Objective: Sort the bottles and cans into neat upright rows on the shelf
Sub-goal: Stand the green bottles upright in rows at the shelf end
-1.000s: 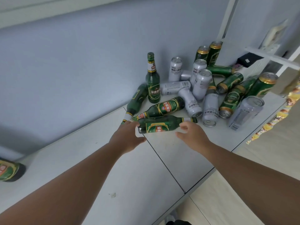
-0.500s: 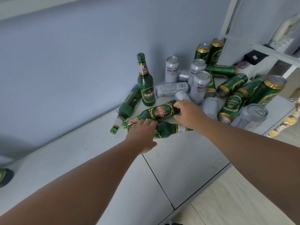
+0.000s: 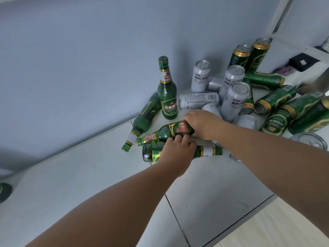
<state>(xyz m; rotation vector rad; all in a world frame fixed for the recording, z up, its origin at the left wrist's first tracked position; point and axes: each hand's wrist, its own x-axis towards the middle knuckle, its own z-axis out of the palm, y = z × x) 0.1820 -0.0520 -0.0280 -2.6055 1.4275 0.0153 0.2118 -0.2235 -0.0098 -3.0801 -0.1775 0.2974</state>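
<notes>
A pile of green bottles and cans lies on the white shelf (image 3: 213,193) against the wall. My left hand (image 3: 178,150) grips the nearest lying green bottle (image 3: 204,152) around its body. My right hand (image 3: 203,123) grips the base end of a second lying bottle (image 3: 165,132) with a red label. One green bottle (image 3: 167,93) stands upright behind them, and another (image 3: 144,120) lies against the wall. Silver cans (image 3: 235,98) and green cans (image 3: 274,102) are heaped to the right, some upright, some lying.
The shelf's front edge (image 3: 240,220) runs diagonally at lower right, with pale floor beyond. Part of another green bottle (image 3: 4,190) shows at the far left. A black object (image 3: 302,61) sits on a white side shelf at upper right.
Both hands have moved forward into the pile. The left hand has closed around the nearest lying bottle, and the right hand has taken hold of the red-labelled bottle's base.
</notes>
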